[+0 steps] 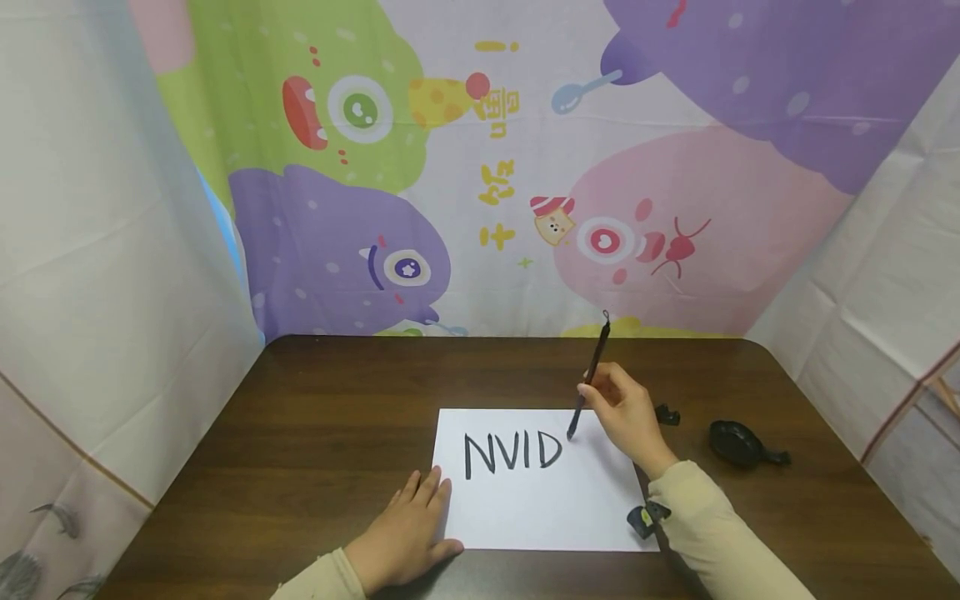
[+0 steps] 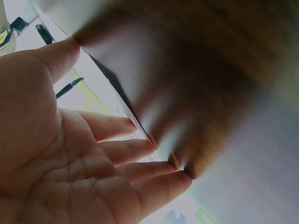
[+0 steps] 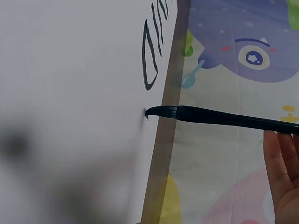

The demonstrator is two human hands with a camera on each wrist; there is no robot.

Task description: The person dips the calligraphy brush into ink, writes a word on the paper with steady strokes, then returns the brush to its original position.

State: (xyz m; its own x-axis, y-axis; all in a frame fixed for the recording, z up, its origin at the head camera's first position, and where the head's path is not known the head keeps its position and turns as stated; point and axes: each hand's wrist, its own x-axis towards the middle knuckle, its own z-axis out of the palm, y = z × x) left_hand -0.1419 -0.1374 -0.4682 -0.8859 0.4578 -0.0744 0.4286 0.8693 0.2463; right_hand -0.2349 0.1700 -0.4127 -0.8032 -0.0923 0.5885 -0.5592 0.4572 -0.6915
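Observation:
A white sheet of paper (image 1: 540, 508) lies on the table and bears the black letters "NVID" (image 1: 513, 454). My right hand (image 1: 626, 412) pinches a dark writing brush (image 1: 595, 362) by its handle, above the sheet's upper right part. In the right wrist view the inked bristles of the brush (image 3: 161, 112) are bent at the tip against the paper (image 3: 84, 60), just past the "D". My left hand (image 1: 408, 529) rests with fingers spread at the sheet's left edge. The left wrist view shows its palm (image 2: 60, 158), with the fingertips touching down along the paper's edge.
On the brown table (image 1: 322, 433), a small black dish with a handle (image 1: 738, 443) stands to the right. A black object (image 1: 666, 414), partly hidden by the right hand, lies behind it. A cartoon-print cloth (image 1: 480, 292) hangs at the table's far edge, with pale cloths at both sides.

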